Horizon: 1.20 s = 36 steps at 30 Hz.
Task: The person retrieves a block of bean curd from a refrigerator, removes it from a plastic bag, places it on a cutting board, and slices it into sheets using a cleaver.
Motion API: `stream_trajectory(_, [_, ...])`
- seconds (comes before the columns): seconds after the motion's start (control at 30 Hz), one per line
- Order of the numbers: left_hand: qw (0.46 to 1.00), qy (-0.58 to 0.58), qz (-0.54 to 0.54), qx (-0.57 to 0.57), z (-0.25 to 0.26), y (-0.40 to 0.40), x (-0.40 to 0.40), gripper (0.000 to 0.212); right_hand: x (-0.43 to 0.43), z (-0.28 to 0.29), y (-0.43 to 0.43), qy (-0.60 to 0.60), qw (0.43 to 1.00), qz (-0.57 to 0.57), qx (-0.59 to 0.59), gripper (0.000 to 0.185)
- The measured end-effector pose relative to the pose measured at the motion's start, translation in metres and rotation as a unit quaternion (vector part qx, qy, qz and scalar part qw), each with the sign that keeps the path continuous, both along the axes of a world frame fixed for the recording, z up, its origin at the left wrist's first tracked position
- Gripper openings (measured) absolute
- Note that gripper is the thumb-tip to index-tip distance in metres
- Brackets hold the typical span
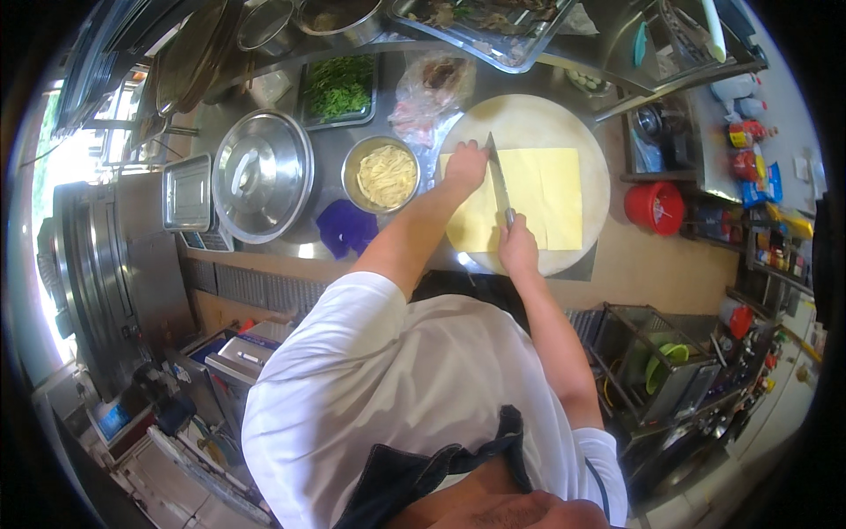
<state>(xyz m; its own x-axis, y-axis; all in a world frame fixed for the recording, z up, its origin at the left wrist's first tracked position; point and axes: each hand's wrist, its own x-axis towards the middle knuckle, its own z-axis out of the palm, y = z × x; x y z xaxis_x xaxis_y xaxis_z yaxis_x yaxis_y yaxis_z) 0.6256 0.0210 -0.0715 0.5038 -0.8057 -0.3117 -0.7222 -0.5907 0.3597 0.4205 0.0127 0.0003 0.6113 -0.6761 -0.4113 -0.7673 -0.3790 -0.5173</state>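
Observation:
On a round white cutting board point(522, 122) lies a pale yellow sheet of food point(558, 198), layered or cut into pieces, with a slit near its lower middle. My right hand point(519, 243) grips the handle of a kitchen knife point(499, 178), whose blade lies across the sheet and points away from me. Left of the blade, my left hand point(468, 165) presses down on the sheet's upper left part with bent fingers. Further left stands a steel bowl point(347, 173) of pale yellow strips point(388, 176).
Left of the bowl are a purple cloth or bag point(345, 228), a large steel lid point(263, 175) and an empty metal tray point(188, 193). Behind stand a tray of chopped greens point(338, 89) and plastic-bagged food point(433, 86). A red bucket point(654, 207) is at right; a shelf edge point(462, 47) overhangs the back.

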Motion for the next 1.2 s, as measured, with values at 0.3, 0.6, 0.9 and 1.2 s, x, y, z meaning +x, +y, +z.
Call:
stream_trajectory(0.3, [0.998,-0.045,-0.037,0.000,0.003,0.007,0.000,0.031,-0.055,0.017,0.029,0.017,1.000,0.002,0.020,0.025])
stream_trajectory(0.6, [0.998,-0.052,-0.036,0.011,0.001,0.003,-0.004,0.034,-0.175,0.023,0.060,0.028,0.994,-0.024,0.105,0.029])
stream_trajectory(0.9, [0.998,-0.038,-0.014,-0.038,-0.009,0.011,-0.005,0.026,-0.254,0.050,0.080,0.055,0.987,-0.056,0.138,0.028])
stream_trajectory(1.2, [0.953,0.005,0.118,-0.279,-0.001,0.071,-0.040,0.045,-0.160,0.062,-0.071,-0.100,0.985,0.030,-0.137,0.036])
